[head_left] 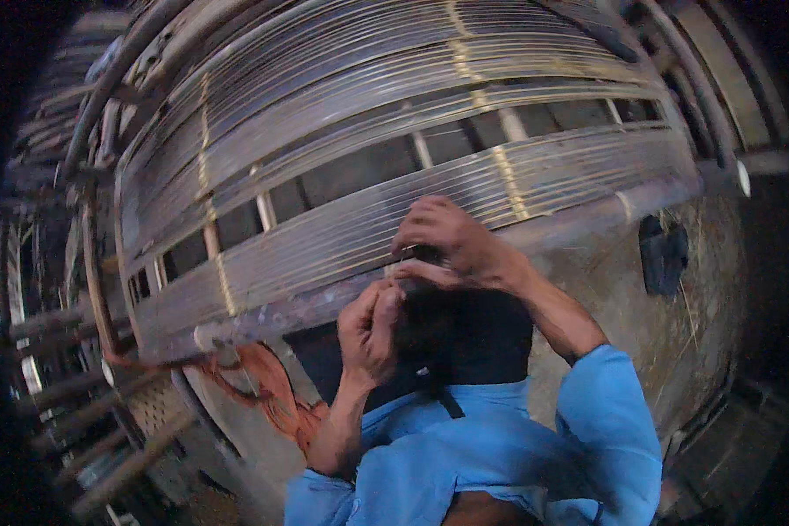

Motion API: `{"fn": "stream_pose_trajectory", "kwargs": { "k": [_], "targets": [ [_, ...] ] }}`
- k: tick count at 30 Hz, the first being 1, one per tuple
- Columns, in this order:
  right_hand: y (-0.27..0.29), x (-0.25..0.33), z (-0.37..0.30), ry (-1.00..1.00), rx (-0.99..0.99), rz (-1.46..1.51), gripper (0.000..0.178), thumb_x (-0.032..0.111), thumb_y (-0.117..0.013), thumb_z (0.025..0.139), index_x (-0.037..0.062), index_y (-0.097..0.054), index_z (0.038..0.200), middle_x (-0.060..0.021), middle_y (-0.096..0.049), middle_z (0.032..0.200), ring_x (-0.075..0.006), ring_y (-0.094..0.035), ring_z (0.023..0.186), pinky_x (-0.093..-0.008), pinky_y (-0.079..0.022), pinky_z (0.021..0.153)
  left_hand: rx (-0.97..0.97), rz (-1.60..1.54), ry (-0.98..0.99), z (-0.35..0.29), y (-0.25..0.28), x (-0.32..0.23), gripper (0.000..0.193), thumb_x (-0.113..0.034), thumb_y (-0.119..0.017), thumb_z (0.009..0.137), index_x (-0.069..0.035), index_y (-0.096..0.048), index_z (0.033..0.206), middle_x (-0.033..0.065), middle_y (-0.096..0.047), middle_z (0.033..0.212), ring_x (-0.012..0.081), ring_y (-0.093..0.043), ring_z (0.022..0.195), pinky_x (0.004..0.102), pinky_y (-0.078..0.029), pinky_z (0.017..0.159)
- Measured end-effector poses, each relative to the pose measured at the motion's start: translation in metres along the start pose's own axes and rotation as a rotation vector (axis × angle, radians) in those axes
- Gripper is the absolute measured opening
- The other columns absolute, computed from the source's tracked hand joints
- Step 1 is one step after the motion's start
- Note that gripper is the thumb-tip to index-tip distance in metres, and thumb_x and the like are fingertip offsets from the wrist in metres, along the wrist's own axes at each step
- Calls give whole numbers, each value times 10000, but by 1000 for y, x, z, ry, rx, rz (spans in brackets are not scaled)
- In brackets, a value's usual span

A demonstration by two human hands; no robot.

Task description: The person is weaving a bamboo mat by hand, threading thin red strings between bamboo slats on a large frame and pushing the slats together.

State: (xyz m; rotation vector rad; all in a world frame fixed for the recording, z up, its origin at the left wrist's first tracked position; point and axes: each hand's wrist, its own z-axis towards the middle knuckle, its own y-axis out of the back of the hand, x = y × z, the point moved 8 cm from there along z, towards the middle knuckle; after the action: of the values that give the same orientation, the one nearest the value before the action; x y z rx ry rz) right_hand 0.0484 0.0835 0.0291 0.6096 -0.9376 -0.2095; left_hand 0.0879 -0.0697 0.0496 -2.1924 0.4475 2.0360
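bamboo strip panel, head view: long thin split strips, pale grey-brown and faintly glossy, laid side by side in curved bands across the upper frame. bands are tied by narrow yellowish bindings running crosswise; dark open gaps sit between the bands, crossed by short pale uprights. the panel lies on a thick round pole, weathered, purplish-grey, running along its lower edge.

right hand: resting on the lowest band just above the pole, fingers curled down and pinched together on something small at the strip edge; what it pinches is too small to tell.

left hand: just below the right, near the pole, fingers clenched into a loose fist, thumb tip pressed to the right hand's thumb; whether anything is inside cannot be told.

both forearms come up from blue sleeves, smooth cloth, rolled.

orange-red frayed twine hangs in a loose tangle under the pole, left of the left forearm. rough dusty ground at right, scattered with straw-like fibres.
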Motion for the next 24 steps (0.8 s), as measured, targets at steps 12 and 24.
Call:
{"fn": "stream_pose_trajectory", "kwargs": {
  "k": [12,24],
  "targets": [
    [101,243,-45,537,-520,365,223,85,-760,749,80,-600,904,-14,-629,777,-117,-580,657,-271,-456,621,-311,576,-730,11,17,46,196,-33,-707,846,-52,-555,723,135,-524,683,339,-561,677,438,-453,660],
    [37,349,-17,398,-245,248,156,206,-634,849,128,-507,801,55,-536,564,-41,-494,459,-189,-413,459,7,255,-865,7,-5,34,200,-33,-695,878,-30,-547,743,144,-525,704,335,-559,684,442,-451,686]
  ]
}}
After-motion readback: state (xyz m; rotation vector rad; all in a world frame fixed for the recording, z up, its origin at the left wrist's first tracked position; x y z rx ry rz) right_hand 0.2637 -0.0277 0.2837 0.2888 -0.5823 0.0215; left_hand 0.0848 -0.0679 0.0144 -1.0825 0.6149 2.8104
